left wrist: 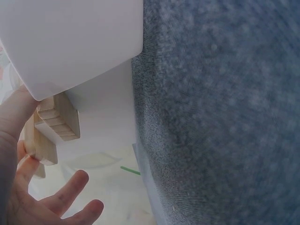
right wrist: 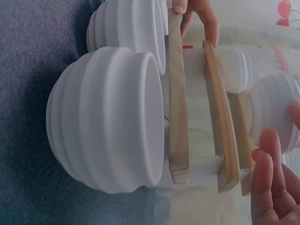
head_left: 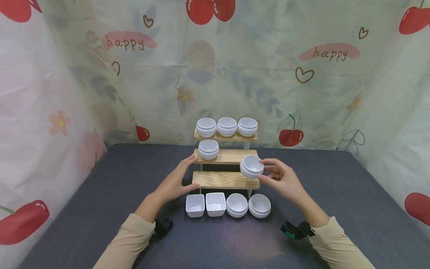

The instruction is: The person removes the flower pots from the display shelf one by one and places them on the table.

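My right hand (head_left: 284, 181) pinches a round white ribbed bowl (head_left: 252, 167) between thumb and fingers, tilted, at the right side of a three-tier wooden stand (head_left: 221, 180). In the right wrist view the held bowl (right wrist: 272, 110) appears beyond the stand's wooden shelves. My left hand (head_left: 175, 182) touches the stand's left side, thumb by the lowest shelf and fingertips at the middle one. The left wrist view shows its other fingers (left wrist: 70, 192) spread. One round bowl (head_left: 208, 149) sits at the left of the middle shelf; three round bowls (head_left: 227, 127) line the top shelf.
Before the stand, two square white bowls (head_left: 215, 204) and two round ones (head_left: 237, 205) stand in a row on the dark grey tablecloth (head_left: 215, 243). A printed curtain (head_left: 235, 86) hangs behind the table. A thin wire (head_left: 354, 140) lies by the back right corner.
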A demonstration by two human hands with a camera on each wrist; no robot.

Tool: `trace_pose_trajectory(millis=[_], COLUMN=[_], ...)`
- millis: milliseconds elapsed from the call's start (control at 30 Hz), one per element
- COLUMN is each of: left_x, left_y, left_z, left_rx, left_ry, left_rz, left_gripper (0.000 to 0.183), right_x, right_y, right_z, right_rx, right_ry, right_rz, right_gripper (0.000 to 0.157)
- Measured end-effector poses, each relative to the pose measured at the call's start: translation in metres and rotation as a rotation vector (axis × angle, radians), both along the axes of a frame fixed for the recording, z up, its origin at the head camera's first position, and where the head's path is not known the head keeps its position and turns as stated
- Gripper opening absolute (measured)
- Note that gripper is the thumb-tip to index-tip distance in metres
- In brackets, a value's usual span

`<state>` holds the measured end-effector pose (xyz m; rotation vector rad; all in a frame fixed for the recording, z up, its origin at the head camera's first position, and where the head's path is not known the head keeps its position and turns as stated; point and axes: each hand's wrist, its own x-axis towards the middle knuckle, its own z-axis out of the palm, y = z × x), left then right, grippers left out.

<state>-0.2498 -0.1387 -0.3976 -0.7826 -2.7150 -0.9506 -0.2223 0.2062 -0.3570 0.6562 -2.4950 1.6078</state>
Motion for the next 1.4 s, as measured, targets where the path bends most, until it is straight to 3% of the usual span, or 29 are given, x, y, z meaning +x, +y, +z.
trace_pose_trajectory(millis=[233, 467, 1400], left_x=[0.000, 0.001, 0.000], left_y=[0.000, 0.000, -0.001], left_z=[0.000, 0.000, 0.000], left_rx=[0.000, -0.004, -0.002], left_ry=[0.002, -0.004, 0.007], left_rz=[-0.003, 0.001, -0.002], left_gripper=[0.085, 0.086, 0.085], right_x=[-0.003, 0.004, 0.012], right_y=[0.012, 0.019, 0.048], right_z=[-0.011, -0.009, -0.021], right_rx=[-0.003, 0.034, 0.075], right_ry=[0.051, -0.005, 0.011], right_rz=[0.028, 0.002, 0.056], right_gripper=[0.041, 0.042, 0.039])
